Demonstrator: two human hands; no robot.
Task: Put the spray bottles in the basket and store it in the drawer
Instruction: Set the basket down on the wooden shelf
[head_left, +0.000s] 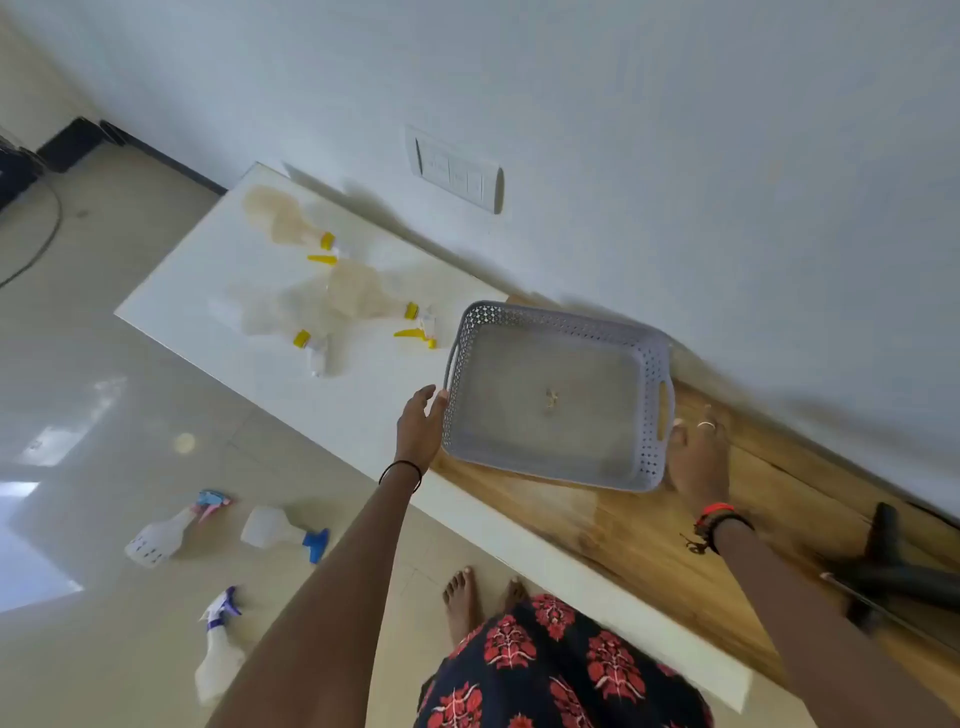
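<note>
A grey perforated basket (519, 415) with nothing in it hangs tilted over the seam between the white counter (182, 291) and the wooden top (649, 535). My left hand (418, 431) grips its left short side, thumb at the rim. My right hand (698, 457) presses against its right short side, fingers spread. Three clear spray bottles with yellow triggers (358, 293) lie on the white counter, left of the basket. Three more lie on the floor: one with a pink and blue head (158, 538), one with a blue trigger (275, 527), one with a purple trigger (218, 654).
A switch panel (457, 171) is on the wall behind the counter. A black object (893, 566) lies on the wooden top at the right. My bare feet (462, 597) stand by the counter's front edge. A cable (41, 244) runs across the floor at the far left.
</note>
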